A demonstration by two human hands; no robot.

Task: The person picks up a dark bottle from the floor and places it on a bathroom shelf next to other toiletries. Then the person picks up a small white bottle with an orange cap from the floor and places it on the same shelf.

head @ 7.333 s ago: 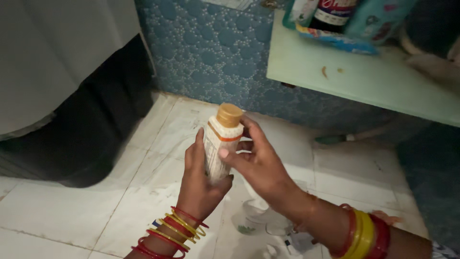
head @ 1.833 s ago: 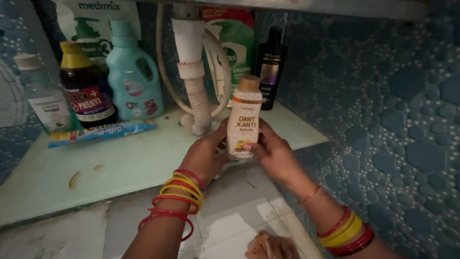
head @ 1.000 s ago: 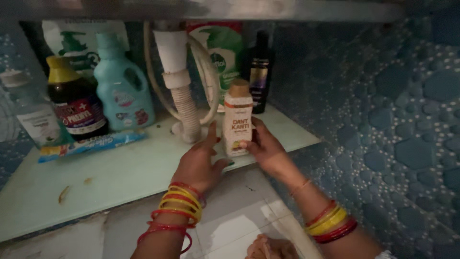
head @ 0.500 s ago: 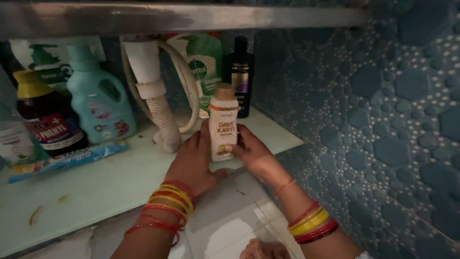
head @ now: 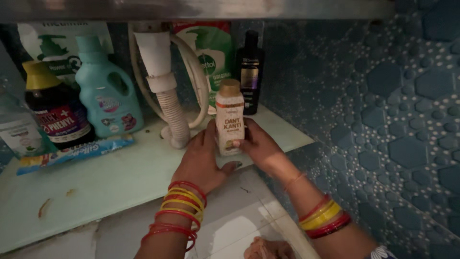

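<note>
white bottle (head: 229, 120) upright between both hands

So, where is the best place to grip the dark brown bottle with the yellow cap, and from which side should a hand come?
Grip the dark brown bottle with the yellow cap around its narrow neck just under the cap, coming from the front. It stands upright at the back of the pale green shelf, with the teal jug close on one side and a clear bottle on the other, so its sides are probably crowded.

The bottle (head: 229, 117) stands on the shelf (head: 110, 177) between both hands, right of the drain hose (head: 173, 117), before the pouch (head: 213, 52).
</note>
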